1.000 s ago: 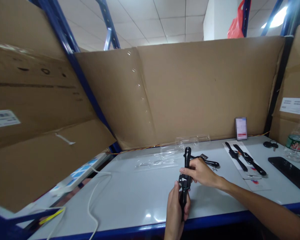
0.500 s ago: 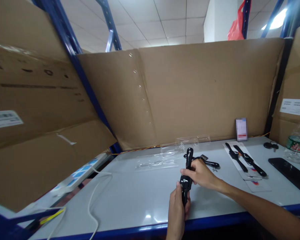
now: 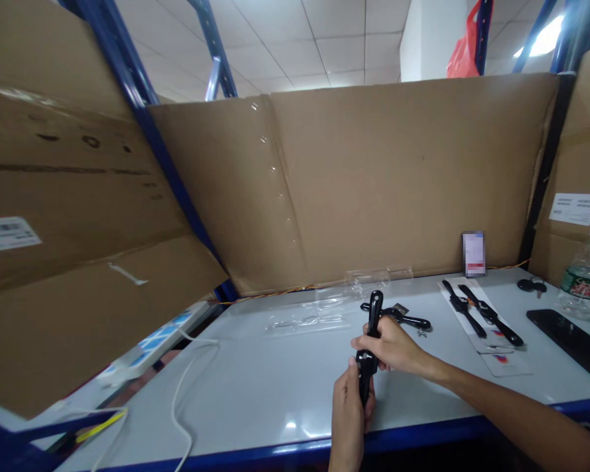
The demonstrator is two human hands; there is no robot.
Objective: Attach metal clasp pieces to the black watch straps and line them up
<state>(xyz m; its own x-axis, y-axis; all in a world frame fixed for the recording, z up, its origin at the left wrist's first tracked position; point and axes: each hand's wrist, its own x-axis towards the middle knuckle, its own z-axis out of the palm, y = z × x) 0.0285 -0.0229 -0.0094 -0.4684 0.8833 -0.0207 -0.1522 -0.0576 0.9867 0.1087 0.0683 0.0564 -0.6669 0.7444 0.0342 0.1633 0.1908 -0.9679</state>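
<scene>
Both my hands hold a black smartwatch (image 3: 372, 322) upright over the white table (image 3: 275, 393). My left hand (image 3: 350, 414) is closed round its lower strap near the table's front edge. My right hand (image 3: 392, 347) pinches the watch body from the right, its fingers over the case. The upper strap sticks up above my right hand. Just behind lies another black watch strap (image 3: 409, 320) flat on the table.
Two black watches (image 3: 482, 313) lie on a paper sheet at the right, with a dark phone (image 3: 568, 341), a plastic bottle (image 3: 586, 275) and keys (image 3: 531, 284) beyond. Clear plastic bags (image 3: 319, 313) lie at the back. Cardboard walls (image 3: 373, 177) surround the table. A white cable (image 3: 184, 387) trails at the left.
My right hand has slid its fingers over the watch case, and the watch has tipped slightly to the right. My left hand has stayed on the lower strap.
</scene>
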